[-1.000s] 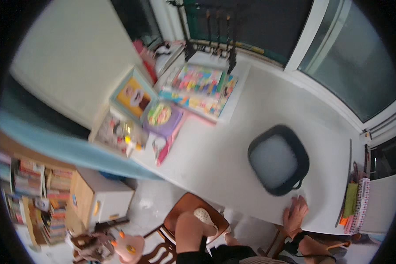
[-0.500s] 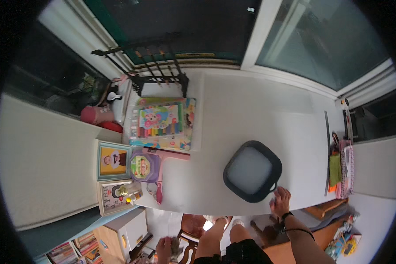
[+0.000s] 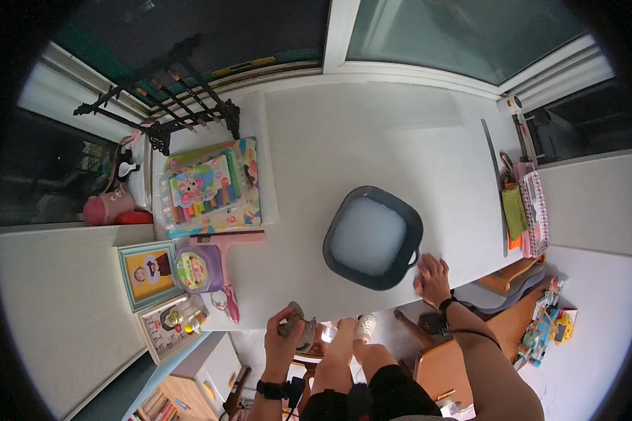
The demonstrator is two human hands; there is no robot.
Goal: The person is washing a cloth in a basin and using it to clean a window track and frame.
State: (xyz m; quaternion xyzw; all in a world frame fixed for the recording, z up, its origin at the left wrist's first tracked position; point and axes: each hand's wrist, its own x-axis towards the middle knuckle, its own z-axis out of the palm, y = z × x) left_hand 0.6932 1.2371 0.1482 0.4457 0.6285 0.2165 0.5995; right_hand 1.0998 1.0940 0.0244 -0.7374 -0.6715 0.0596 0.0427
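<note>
My left hand [image 3: 279,345] is at the table's front edge, its fingers closed round a crumpled grey-brown cloth [image 3: 305,337]. On the white table [image 3: 309,154] stands a dark grey square basin [image 3: 380,283] holding whitish, cloudy water [image 3: 369,235]. Beside the basin's near right corner, close to its small handle loop, my right hand [image 3: 434,281] rests on the table edge. Its fingers are slightly bent and apart, with nothing held in them.
At the left lie a marker set [image 3: 203,189], a pink squeegee [image 3: 226,242] and a purple tub [image 3: 209,270]. Picture frames [image 3: 147,275] stand beside them. A black rack [image 3: 189,119] stands at the back left. A checked basket [image 3: 536,210] and a green cloth [image 3: 514,210] are on the right.
My left hand has come up from below the table to its front edge with the cloth. My right hand stays beside the basin. The whole view has shifted, so the table things appear farther left.
</note>
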